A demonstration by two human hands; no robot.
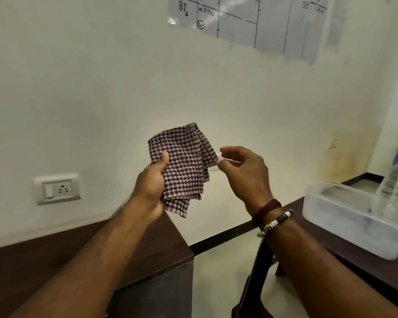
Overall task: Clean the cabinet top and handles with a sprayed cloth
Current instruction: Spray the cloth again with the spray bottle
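Cloth (pixel 184 164), checked brown and white and folded, is held up in the air above the dark cabinet top (pixel 55 255). Left hand (pixel 151 187) grips its lower left side, thumb pressed on the front. Right hand (pixel 244 173), just right of the cloth, seems to pinch its edge between thumb and fingertip, though blur hides the contact. Further right of the cloth, a clear bottle (pixel 393 182) stands in a plastic tub (pixel 345 216). Behind the cloth, left and lower, is a wall socket (pixel 58 188).
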